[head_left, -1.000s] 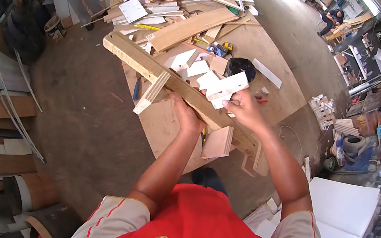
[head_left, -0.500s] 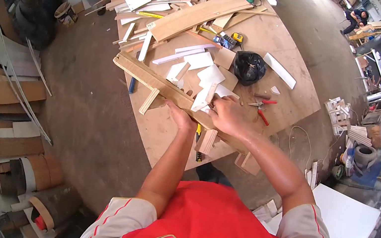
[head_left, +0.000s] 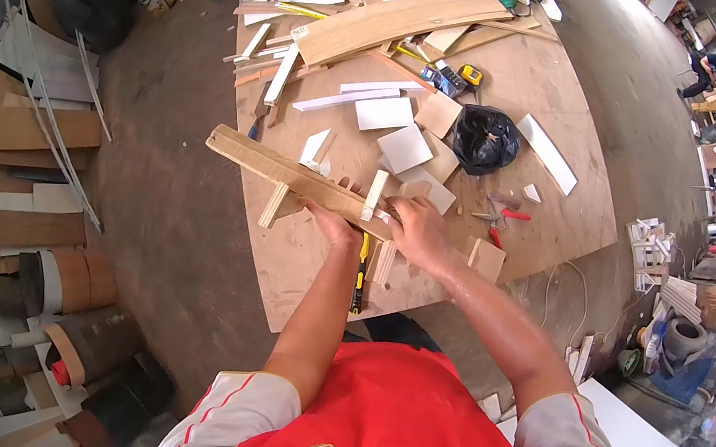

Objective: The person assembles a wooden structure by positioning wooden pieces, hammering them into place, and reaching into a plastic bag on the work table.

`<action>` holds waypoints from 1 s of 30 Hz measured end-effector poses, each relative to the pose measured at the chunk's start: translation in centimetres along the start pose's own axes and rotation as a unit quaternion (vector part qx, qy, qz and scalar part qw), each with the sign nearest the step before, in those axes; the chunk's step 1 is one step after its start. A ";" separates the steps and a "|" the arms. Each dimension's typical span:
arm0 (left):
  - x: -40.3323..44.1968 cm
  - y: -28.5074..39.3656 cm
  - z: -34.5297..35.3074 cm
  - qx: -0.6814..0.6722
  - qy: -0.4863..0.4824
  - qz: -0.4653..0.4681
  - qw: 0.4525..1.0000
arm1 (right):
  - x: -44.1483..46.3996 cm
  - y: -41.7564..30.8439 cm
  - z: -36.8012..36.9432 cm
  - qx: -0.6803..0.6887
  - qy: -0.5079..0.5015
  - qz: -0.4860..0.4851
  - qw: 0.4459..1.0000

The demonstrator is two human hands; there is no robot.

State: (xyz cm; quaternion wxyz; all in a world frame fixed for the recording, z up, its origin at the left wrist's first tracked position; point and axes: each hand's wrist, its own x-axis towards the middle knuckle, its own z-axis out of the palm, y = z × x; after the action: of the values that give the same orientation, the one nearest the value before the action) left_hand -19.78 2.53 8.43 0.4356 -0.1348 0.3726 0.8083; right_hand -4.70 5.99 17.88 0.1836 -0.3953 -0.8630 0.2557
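Note:
A long wooden beam [head_left: 277, 167] with short blocks fixed across it lies slanted over the near part of the table. My left hand [head_left: 331, 224] grips the beam from its near side, with fingertips showing past its far edge. My right hand [head_left: 417, 230] is closed at the beam's right end, beside a small pale block [head_left: 374, 194] standing across the beam; its fingers touch this block. One short block [head_left: 274, 205] juts from the beam left of my left hand. A yellow and black tool [head_left: 360, 276] lies on the table just below the beam.
Square boards [head_left: 405, 148], a black bag [head_left: 485, 141], red-handled pliers [head_left: 500, 214] and a yellow tape measure [head_left: 471, 74] are on the plywood table [head_left: 557, 224]. Wood strips are heaped at the far end. One person [head_left: 710, 74] sits far right; another stands at the upper left.
The beam and both hands have come down toward the tabletop. The pale piece, earlier raised in my right hand, is now at the beam. The view has shifted, showing more of the table.

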 end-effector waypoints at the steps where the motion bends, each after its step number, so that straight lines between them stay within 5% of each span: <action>1: 0.6 -0.4 -0.7 -0.003 0.001 0.002 1.000 | 0.0 0.6 0.4 0.008 0.003 0.005 1.000; 17: 3.3 -2.0 -1.6 0.036 0.083 0.050 0.995 | 0.5 5.4 2.5 0.165 -0.006 0.183 0.969; 30: 4.9 -2.4 -5.0 0.024 -0.009 0.015 1.000 | -0.3 8.9 3.6 0.244 0.020 0.221 0.944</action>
State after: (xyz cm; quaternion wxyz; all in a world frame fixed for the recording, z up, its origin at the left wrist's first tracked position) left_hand -21.23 2.75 1.12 0.4294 -0.1114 0.3897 0.8070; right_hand -1.17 9.70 9.69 0.2308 -0.5246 -0.6610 0.4843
